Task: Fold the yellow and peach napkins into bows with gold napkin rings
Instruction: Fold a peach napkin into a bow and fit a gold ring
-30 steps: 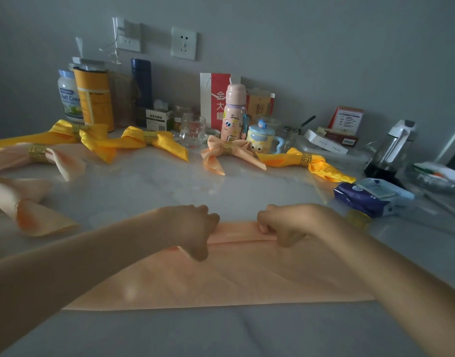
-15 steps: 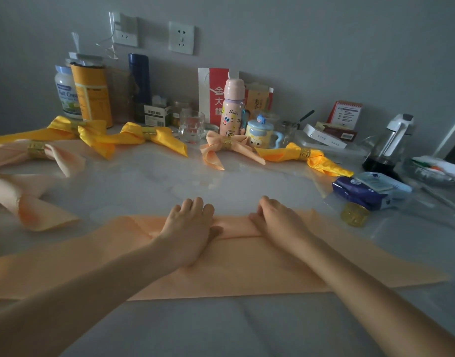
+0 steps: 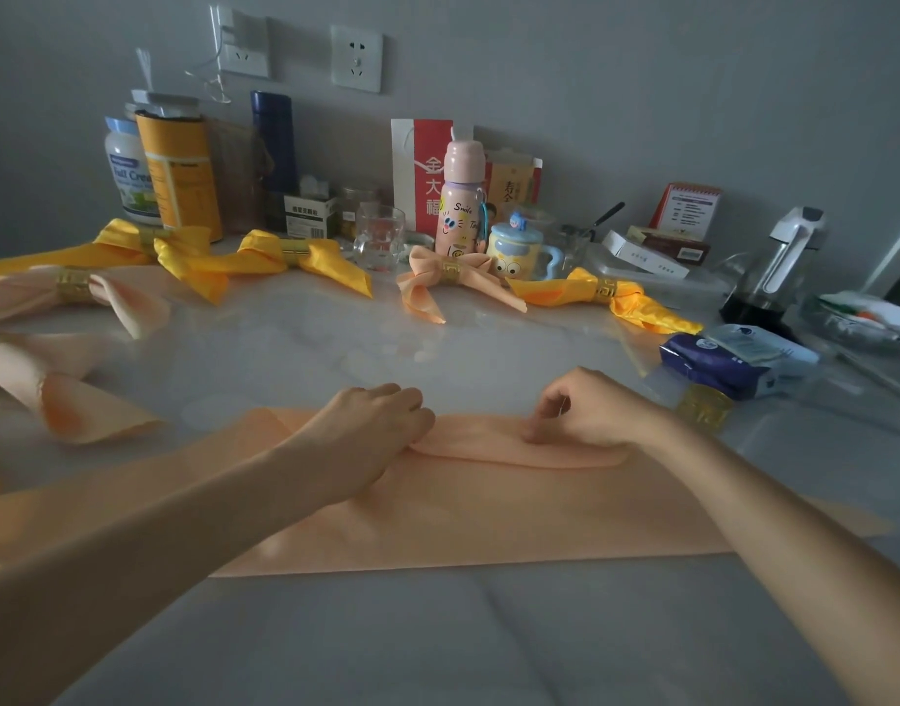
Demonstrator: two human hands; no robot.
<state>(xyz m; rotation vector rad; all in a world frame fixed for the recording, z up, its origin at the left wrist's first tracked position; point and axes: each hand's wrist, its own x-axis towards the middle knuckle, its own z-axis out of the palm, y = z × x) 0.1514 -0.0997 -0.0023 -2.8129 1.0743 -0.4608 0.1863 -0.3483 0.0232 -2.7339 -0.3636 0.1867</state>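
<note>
**Peach napkin (image 3: pixel 488 507):** lies flat on the desk (image 3: pixel 438 634) as a long band running from 9 to 3 o'clock. Its far edge is turned over into a narrow fold.

**Left grip (image 3: pixel 371 430):** fingers curled, grasping the fold at its 9 o'clock end, where the cloth bunches under the fingertips.

**Right grip (image 3: pixel 590 410):** thumb and fingertips closed, pinching the same fold toward its 3 o'clock end. The two grips are near each other but apart, and both forearms reach across the band.

**Ring (image 3: pixel 702 407):** gold and loose, on the desk at 3 o'clock of the right grip, just beside a blue tissue pack (image 3: pixel 733 359).

**Finished bows:** each is cinched by its own gold ring, and they arc round the far desk from 9 to 2 o'clock. Peach bows (image 3: pixel 112 298) lie at 9 and 12 o'clock. Yellow bows (image 3: pixel 264 262) lie at 10, 11 and 2 o'clock.

**Wall side, 12 o'clock:** a pink bottle (image 3: pixel 460 196) among jars and boxes.
</note>
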